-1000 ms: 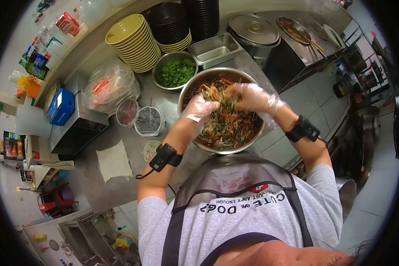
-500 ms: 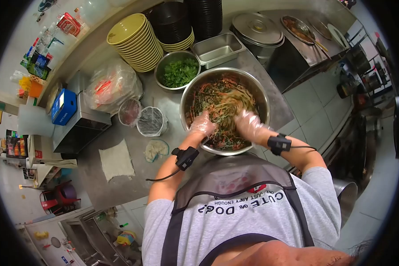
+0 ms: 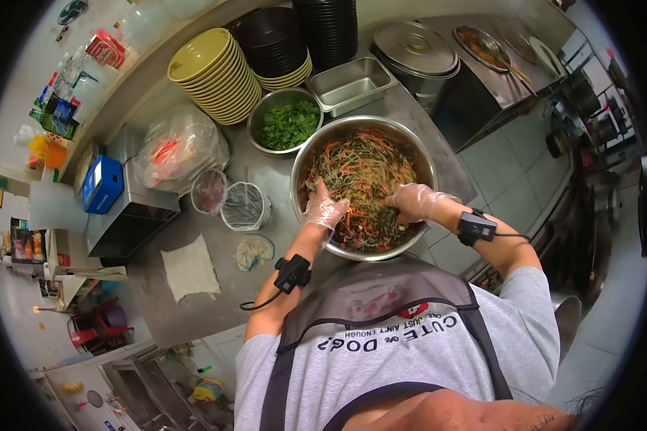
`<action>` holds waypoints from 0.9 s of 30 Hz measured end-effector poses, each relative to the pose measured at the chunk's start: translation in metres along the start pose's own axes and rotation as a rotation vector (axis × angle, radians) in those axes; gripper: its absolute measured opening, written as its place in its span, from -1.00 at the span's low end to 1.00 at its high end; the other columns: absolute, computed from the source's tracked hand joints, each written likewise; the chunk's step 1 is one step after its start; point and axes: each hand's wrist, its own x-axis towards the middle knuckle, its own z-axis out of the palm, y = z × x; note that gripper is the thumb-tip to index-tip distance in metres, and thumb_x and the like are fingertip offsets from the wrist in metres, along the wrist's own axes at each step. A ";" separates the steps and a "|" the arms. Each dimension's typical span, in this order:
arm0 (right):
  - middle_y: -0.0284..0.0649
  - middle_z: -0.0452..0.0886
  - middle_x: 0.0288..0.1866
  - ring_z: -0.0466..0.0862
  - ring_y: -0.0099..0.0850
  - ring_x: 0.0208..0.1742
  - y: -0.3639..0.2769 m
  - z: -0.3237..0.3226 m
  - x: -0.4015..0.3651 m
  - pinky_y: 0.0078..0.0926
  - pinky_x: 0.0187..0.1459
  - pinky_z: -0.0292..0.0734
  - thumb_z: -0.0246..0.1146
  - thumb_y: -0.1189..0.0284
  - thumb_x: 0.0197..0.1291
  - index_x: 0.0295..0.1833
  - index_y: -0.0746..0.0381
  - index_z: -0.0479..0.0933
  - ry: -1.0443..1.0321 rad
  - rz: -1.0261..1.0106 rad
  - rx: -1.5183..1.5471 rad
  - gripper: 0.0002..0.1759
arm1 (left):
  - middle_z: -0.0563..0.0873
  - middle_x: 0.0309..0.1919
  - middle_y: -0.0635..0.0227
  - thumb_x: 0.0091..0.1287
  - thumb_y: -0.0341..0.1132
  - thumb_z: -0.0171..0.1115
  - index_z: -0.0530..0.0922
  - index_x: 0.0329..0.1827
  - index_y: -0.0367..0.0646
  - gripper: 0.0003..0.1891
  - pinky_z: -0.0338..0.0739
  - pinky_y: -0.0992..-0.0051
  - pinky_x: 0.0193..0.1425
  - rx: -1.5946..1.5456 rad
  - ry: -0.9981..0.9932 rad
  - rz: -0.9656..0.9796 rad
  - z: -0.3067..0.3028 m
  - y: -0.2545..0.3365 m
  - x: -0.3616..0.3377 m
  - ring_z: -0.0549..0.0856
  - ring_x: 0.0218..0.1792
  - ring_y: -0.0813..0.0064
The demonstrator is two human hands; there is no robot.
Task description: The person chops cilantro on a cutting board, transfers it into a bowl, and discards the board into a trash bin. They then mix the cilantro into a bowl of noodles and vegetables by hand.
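Note:
A large steel bowl [image 3: 428, 159] holds a mix of dark green and orange shredded strands [image 3: 363, 169]. My left hand [image 3: 326, 209], in a clear plastic glove, is at the bowl's left side, its fingertips against the mix and its thumb apart from the other fingers. On the right side my right hand [image 3: 414, 202], gloved too, has its fingers curled into the strands, with the tips hidden. Beyond the bowl to the left is a smaller steel bowl [image 3: 254, 136] of chopped green leaves [image 3: 291, 125].
Behind stand stacked yellow bowls [image 3: 207, 61], black bowls [image 3: 269, 36], a steel tray [image 3: 352, 82] and a lidded pot [image 3: 415, 47]. Leftward are a lined tub [image 3: 246, 206], a plastic bag [image 3: 181, 147], a white cloth [image 3: 190, 269] and a blue device [image 3: 103, 184].
My right hand has moved slightly right and its fingers are more curled. My left hand has shifted a little left. The strands in the bowl lie differently.

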 end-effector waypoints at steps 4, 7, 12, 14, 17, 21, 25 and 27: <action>-0.02 0.72 -0.06 0.70 -0.08 0.07 0.043 0.003 0.018 -0.13 0.12 0.61 0.49 0.28 -0.02 0.29 0.07 0.55 0.519 -0.070 0.188 -0.33 | 0.34 0.45 -0.31 0.09 0.19 0.49 -0.11 0.63 -0.36 0.27 0.30 0.27 0.53 -0.137 -0.158 -0.211 0.008 -0.009 0.028 0.39 0.47 -0.09; 0.06 0.68 0.10 0.69 -0.11 0.10 0.045 -0.017 0.036 -0.28 0.17 0.57 0.53 0.31 -0.04 0.40 0.31 0.42 0.294 0.071 0.390 -0.16 | 0.34 0.48 -0.20 0.12 0.24 0.47 -0.08 0.63 -0.38 0.26 0.30 0.29 0.53 -0.336 -0.169 -0.310 0.029 -0.042 0.058 0.42 0.46 0.03; -0.10 0.69 0.13 0.67 -0.24 0.10 0.045 0.025 0.098 -0.35 0.22 0.55 0.52 0.38 -0.03 0.39 0.33 0.43 0.155 -0.007 1.368 -0.18 | 0.42 0.46 0.01 0.20 0.12 0.46 0.17 0.57 -0.26 0.01 0.34 0.17 0.48 -0.799 -0.359 -0.411 0.012 0.002 0.029 0.46 0.39 0.12; -0.08 0.72 0.06 0.72 -0.25 -0.03 0.026 0.001 0.084 -0.34 0.06 0.64 0.44 0.47 0.04 0.28 0.31 0.53 0.003 -0.059 1.631 -0.38 | 0.44 0.45 0.06 0.22 0.07 0.46 0.26 0.54 -0.18 -0.09 0.35 0.07 0.46 -0.924 -0.447 -0.476 0.012 0.012 0.029 0.42 0.41 0.15; -0.10 0.75 0.00 0.73 -0.31 -0.07 0.023 -0.010 0.076 -0.32 0.04 0.65 0.42 0.51 0.06 0.21 0.34 0.57 0.028 -0.055 1.708 -0.47 | 0.60 0.29 0.12 0.24 -0.10 0.48 0.40 0.45 -0.17 -0.26 0.50 0.10 0.33 -0.971 -0.451 -0.607 0.026 -0.020 0.055 0.56 0.28 0.19; -0.20 0.78 -0.19 0.74 -0.43 -0.25 -0.001 -0.061 0.019 -0.44 -0.11 0.67 0.40 0.52 0.09 0.07 0.29 0.66 0.112 -0.085 1.448 -0.63 | 0.76 0.03 0.28 0.29 -0.35 0.42 0.60 0.23 -0.18 -0.57 0.65 0.29 0.13 -1.072 -0.496 -0.319 -0.037 0.053 0.007 0.74 0.01 0.35; -0.14 0.77 -0.22 0.72 -0.43 -0.27 -0.015 -0.093 -0.017 -0.41 -0.14 0.64 0.38 0.45 0.08 0.02 0.33 0.66 0.186 0.083 0.852 -0.64 | 0.75 0.05 0.31 0.26 -0.49 0.36 0.57 0.26 -0.18 -0.54 0.63 0.36 0.10 -0.907 -0.453 -0.049 -0.061 0.067 -0.012 0.72 0.02 0.42; 0.10 0.73 -0.18 0.74 -0.10 -0.16 -0.010 -0.084 -0.016 -0.24 -0.03 0.61 0.40 0.27 0.03 0.05 0.37 0.64 0.235 -0.063 0.720 -0.50 | 0.75 0.04 0.33 0.25 -0.53 0.32 0.58 0.24 -0.15 -0.55 0.61 0.39 0.12 -0.622 -0.437 0.060 -0.065 0.061 -0.008 0.70 0.01 0.47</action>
